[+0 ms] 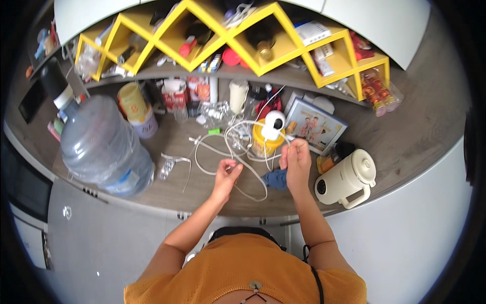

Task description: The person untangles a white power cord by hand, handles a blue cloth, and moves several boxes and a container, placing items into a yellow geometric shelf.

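A long white cable (208, 147) lies in loose loops over the wooden counter. My right hand (297, 164) is closed, pinching a stretch of this cable beside a small white camera (274, 125). The camera sits on a yellow-lidded tub (260, 147). To the left, my left hand (226, 178) is closed too, its fingers curled around the cable, which comes out by the thumb; the exact grip is partly hidden. Behind my right hand a crumpled blue cloth (275, 179) rests on the counter.
On the left stands a large water jug (107, 147). A cream electric kettle (349, 177) is near the right front edge, with a framed picture (316, 125) behind it. A blister pack (166, 168) lies by the jug. Yellow zigzag shelving (225, 39) spans the back.
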Demonstrator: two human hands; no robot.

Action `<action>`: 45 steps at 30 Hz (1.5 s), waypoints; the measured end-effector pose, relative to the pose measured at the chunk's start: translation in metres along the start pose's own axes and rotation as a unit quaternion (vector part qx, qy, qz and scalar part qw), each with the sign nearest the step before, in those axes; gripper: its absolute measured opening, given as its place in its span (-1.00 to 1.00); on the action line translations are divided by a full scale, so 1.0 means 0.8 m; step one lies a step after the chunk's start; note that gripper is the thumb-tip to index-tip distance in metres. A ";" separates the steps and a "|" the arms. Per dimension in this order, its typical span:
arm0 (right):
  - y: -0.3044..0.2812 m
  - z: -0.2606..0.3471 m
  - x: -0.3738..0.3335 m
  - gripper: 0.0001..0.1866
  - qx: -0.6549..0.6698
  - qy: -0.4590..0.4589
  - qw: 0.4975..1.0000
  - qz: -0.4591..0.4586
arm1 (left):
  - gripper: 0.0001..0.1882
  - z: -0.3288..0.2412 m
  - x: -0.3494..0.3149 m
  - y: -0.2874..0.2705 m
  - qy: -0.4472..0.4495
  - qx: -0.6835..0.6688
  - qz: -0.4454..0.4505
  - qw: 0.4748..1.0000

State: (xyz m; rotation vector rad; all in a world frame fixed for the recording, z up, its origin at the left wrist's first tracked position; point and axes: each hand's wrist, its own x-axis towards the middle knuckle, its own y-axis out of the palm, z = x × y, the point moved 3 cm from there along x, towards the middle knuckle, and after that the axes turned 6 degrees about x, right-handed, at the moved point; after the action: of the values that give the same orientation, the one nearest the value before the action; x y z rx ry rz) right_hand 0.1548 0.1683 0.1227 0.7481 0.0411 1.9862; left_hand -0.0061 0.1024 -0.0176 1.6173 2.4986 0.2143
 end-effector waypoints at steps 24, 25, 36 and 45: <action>0.015 -0.056 -0.022 -0.96 -0.112 0.042 0.985 0.126 | -0.41 -0.198 -0.001 0.023 0.120 -0.282 0.123 0.944; 0.017 -0.057 -0.024 -0.94 -0.101 0.039 0.984 0.138 | -0.41 -0.199 -0.002 0.023 0.111 -0.293 0.118 0.942; 0.020 -0.077 -0.028 -0.90 0.041 0.094 0.994 0.029 | -0.43 -0.195 0.000 0.007 0.076 -0.336 0.118 0.931; 0.039 -0.078 -0.029 -0.90 -0.016 0.154 0.988 0.007 | -0.51 -0.165 -0.007 0.011 0.024 -0.229 0.122 0.965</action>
State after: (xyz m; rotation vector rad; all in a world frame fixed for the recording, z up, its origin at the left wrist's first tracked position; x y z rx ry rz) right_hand 0.1056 0.1501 0.0708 0.4173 0.1873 2.0949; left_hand -0.0233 0.0964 0.1139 1.7147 2.0602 0.8034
